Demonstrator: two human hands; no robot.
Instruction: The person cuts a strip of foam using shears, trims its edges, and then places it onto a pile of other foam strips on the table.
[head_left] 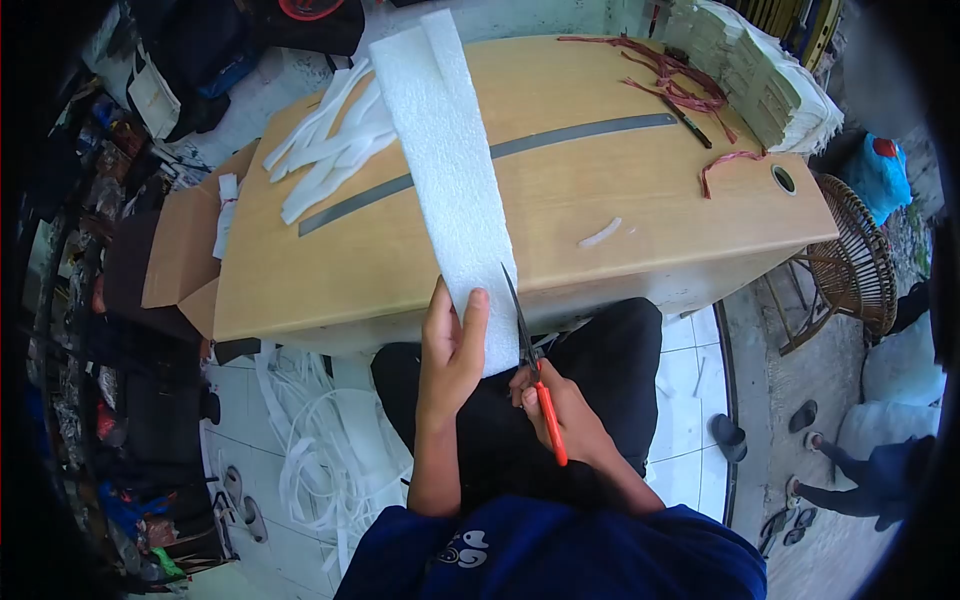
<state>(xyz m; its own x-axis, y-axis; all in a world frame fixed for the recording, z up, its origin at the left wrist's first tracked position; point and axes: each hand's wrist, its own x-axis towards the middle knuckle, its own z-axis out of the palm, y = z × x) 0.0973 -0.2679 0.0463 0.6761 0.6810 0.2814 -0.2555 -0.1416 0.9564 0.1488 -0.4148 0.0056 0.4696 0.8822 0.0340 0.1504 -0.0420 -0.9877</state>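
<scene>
Loose white foam strips (345, 145) on light-brown table (350, 270). Left hand's (455, 345) fingers grip long, flat white foam piece (455, 190), thumb in front; piece slants up across table's near edge and long grey flat ruler (590, 133). Right hand (578, 415): fingers wrapped round orange-handled scissors (547, 412), dark blade along piece's right edge.
</scene>
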